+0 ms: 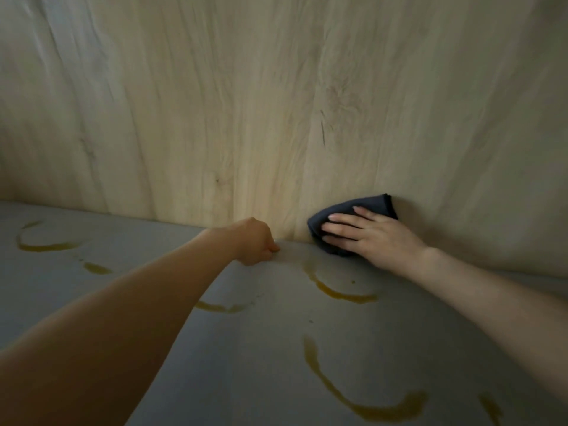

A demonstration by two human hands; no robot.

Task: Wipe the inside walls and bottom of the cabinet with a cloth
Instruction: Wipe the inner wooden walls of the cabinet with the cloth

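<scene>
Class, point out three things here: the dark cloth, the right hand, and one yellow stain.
dark cloth (373, 204), head view, upper fold.
right hand (373, 238), head view, back of hand.
yellow stain (341, 295), head view, middle of arc.

Dim, soft focus; wide-angle bowing, corners darkened.

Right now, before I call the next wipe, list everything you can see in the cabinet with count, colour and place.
cloth: one, dark grey, pressed on the back wall low at right, by the bottom corner.
back wall: one, pale wood grain, fills the upper view.
cabinet bottom: one, grey, lower view.
stains: several curved yellow-brown streaks across the bottom.
left hand: one, fingers curled, holding nothing visible, resting at the wall-bottom joint.
right hand: one, fingers flat, pressing the cloth.
</scene>
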